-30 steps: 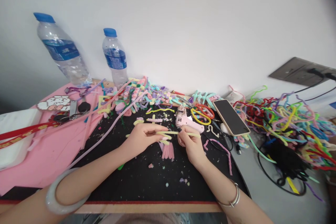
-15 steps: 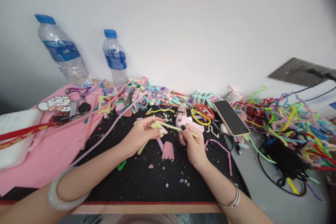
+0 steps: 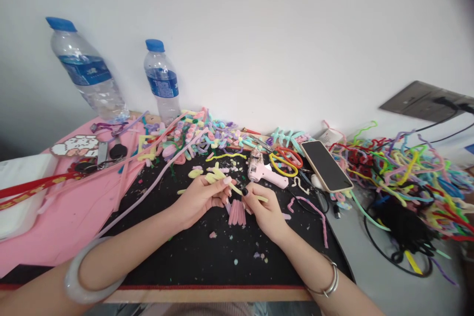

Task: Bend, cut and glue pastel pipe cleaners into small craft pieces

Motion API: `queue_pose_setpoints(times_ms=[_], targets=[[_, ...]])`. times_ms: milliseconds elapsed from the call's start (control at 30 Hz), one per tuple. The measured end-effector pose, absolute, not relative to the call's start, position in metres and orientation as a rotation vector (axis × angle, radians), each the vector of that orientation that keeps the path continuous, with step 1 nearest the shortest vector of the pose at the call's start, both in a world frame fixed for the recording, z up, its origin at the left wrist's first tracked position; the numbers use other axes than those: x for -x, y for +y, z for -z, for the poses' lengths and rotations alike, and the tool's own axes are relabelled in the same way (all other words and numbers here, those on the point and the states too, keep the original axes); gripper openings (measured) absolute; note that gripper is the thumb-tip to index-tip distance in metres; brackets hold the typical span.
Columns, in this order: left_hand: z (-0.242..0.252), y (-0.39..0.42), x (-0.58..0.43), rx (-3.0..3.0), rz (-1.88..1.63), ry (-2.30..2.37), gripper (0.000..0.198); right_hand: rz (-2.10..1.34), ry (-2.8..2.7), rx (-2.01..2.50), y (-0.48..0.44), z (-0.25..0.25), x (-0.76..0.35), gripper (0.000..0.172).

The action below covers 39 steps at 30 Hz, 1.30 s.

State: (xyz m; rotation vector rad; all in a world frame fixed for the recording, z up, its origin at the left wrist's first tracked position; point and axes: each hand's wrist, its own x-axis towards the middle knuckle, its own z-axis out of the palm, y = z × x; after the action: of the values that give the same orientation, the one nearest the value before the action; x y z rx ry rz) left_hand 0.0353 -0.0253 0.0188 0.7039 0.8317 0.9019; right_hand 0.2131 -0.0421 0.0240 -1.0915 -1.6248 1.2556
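Observation:
A pale yellow pipe cleaner (image 3: pixel 236 188) stretches between my hands over the black mat (image 3: pixel 207 261). My left hand (image 3: pixel 202 197) pinches its bent, bunched end between thumb and fingers. Closed on the straight end is my right hand (image 3: pixel 264 210), with a short tip poking out past the fingers. Just below and between the hands lies a bundle of short pink pipe cleaner pieces (image 3: pixel 237 214), partly hidden at its right by my fingers. Behind my right hand rests a pale pink glue gun (image 3: pixel 268 174). Small yellow loops (image 3: pixel 195 173) lie beyond my left hand.
Colourful pipe cleaner pieces (image 3: pixel 207 133) heap along the wall. Two plastic bottles (image 3: pixel 162 81) stand at the back left. A phone (image 3: pixel 326 166), scissors with yellow and orange handles (image 3: pixel 284 164), and a large tangle of pipe cleaners (image 3: pixel 414 173) are on the right.
Both hands have come closer together and slightly lower. The yellow pipe cleaner has turned, its right part now sloping down more steeply. More of the glue gun shows.

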Motion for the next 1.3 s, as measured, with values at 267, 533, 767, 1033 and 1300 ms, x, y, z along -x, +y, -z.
queue_pose_setpoints(times_ms=[267, 533, 767, 1033, 1300], targets=[[-0.017, -0.024, -0.035, -0.796, -0.949, 0.893, 0.025, -1.243, -1.678, 1.115, -0.041, -0.029, -0.212, 0.04], [-0.018, -0.025, -0.03, -1.113, -0.737, 0.818, 0.03, -1.389, -1.414, 1.053, -0.038, -0.021, -0.217, 0.041], [-0.028, -0.032, -0.026, -1.192, -0.347, 0.601, 0.016, -1.524, -1.535, 0.92, -0.04, -0.024, -0.216, 0.046], [-0.033, -0.033, -0.023, -1.16, -0.119, 0.49, 0.017, -1.716, -1.825, 0.761, -0.041, -0.024, -0.216, 0.042], [-0.018, -0.03, -0.033, -1.229, -0.395, 0.681, 0.021, -1.313, -1.516, 0.97, -0.036, -0.023, -0.219, 0.043]])
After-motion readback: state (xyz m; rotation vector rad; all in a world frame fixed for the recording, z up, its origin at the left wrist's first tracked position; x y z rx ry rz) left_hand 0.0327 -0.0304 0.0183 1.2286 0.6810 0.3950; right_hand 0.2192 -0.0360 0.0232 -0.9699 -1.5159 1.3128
